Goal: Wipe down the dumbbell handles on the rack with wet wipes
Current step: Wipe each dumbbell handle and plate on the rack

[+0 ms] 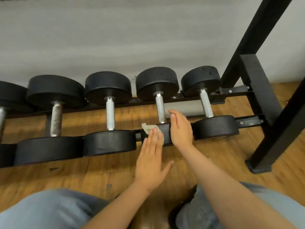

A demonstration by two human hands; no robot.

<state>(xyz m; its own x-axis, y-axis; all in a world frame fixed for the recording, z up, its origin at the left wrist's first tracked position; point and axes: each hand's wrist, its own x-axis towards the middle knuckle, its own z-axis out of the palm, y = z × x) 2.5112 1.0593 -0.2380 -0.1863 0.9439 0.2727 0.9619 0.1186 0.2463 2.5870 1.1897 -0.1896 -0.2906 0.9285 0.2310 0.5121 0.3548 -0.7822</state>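
Pinned only by the flat left hand [151, 162], the wet wipe [149, 128] may slip off the dumbbell [165, 134]; the right hand [180, 129] lies open too

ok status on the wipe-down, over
Left grip flat, pressing wipe on near dumbbell head. Right grip open against same head. Handle clear of wipe, nothing blocking.

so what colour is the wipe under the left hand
The wipe is pale greyish-beige; head view.
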